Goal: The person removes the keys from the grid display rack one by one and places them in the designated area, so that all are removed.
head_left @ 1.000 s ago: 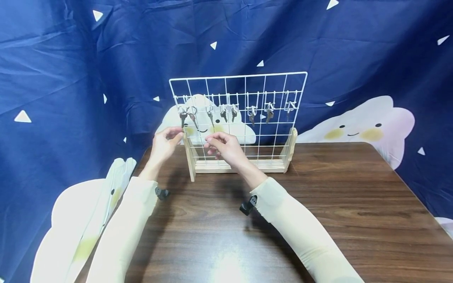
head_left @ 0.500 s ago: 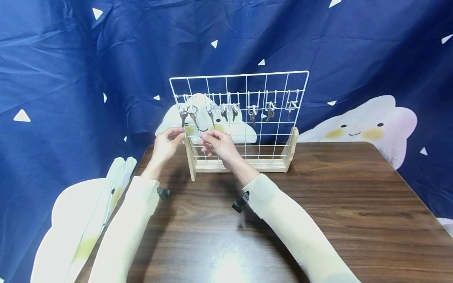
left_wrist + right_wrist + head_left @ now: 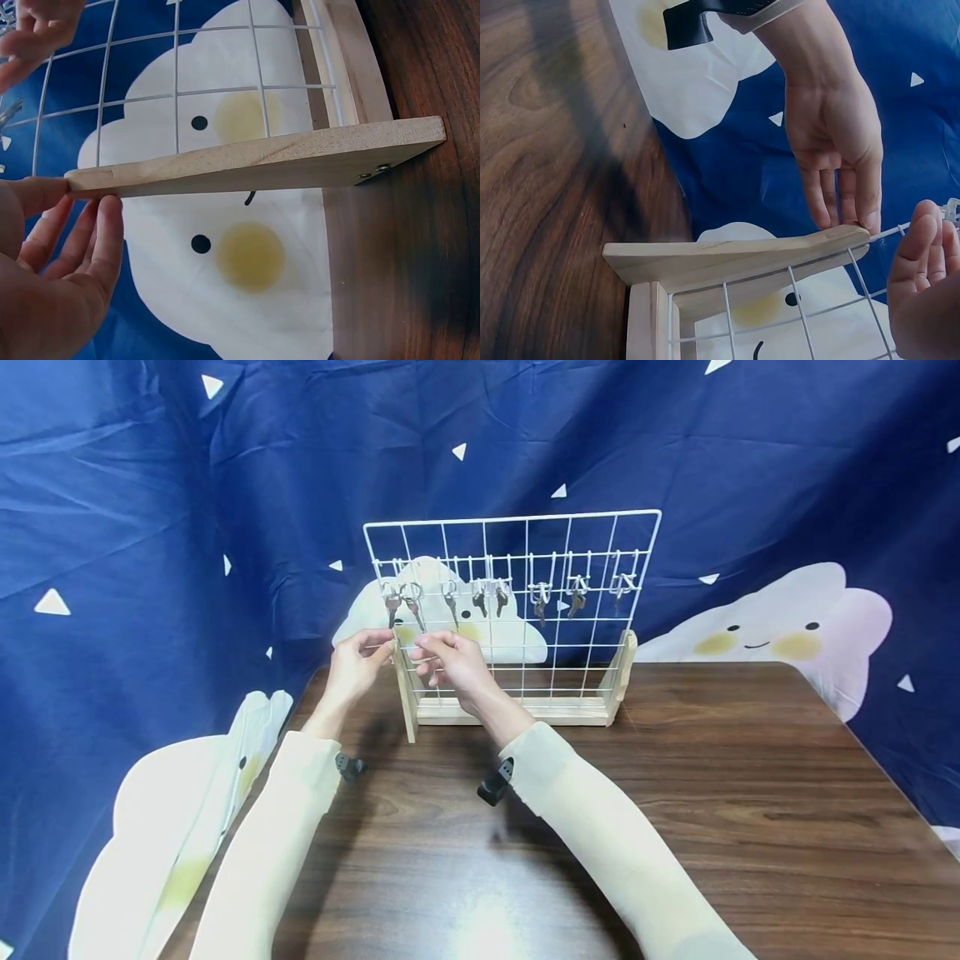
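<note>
A white wire grid rack (image 3: 525,646) stands upright on the table in a wooden stand. My left hand (image 3: 352,667) pinches the top of the left wooden side post (image 3: 247,161) between thumb and fingers. Several keys on rings hang from hooks across the rack, among them a key at the far left (image 3: 392,608) and a reddish-brown key (image 3: 413,608) beside it. Just below these two, my right hand (image 3: 457,664) hovers in front of the grid with its fingers loosely bent. I see nothing between its fingertips in the right wrist view.
The brown wooden table (image 3: 675,793) reaches out in front and to the right. Behind the rack hangs a blue cloth (image 3: 300,460) with clouds and white triangles. The right wooden post (image 3: 621,670) supports the rack's other end.
My right hand has shifted left, from under the third key to just below the two leftmost ones. The left hand keeps its grip on the side post.
</note>
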The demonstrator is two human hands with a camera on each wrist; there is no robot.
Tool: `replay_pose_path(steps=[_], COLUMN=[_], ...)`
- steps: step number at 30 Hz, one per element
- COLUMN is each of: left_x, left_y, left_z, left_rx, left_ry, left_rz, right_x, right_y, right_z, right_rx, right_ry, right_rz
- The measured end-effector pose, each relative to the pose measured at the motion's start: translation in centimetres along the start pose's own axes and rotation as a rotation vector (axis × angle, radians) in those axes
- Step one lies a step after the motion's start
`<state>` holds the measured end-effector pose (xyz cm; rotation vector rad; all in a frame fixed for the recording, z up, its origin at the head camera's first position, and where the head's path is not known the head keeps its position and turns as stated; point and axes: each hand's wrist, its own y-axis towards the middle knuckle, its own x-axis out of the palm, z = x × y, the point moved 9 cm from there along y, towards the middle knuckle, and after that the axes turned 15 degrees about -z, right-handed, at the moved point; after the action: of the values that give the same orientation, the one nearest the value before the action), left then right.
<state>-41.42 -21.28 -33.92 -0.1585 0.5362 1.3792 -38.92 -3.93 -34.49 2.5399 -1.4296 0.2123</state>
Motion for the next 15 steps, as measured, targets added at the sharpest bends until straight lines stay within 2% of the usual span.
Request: replay_pose_path(steps=[7, 15], left_x=[0.1, 0.2], left_y=[-0.1, -0.1], left_z=[-0.1, -0.1], left_rx=[-0.008, -0.012], left_ry=[-0.003, 0.009], left_rz=[-0.004, -0.015], right_x=[0.5, 1.5], right_y=[1.1, 1.8], right_z=[0.8, 1.0], right_rx=[0.040, 0.068], right_ry=[0.085, 0.136], right_rz=[0.009, -0.006])
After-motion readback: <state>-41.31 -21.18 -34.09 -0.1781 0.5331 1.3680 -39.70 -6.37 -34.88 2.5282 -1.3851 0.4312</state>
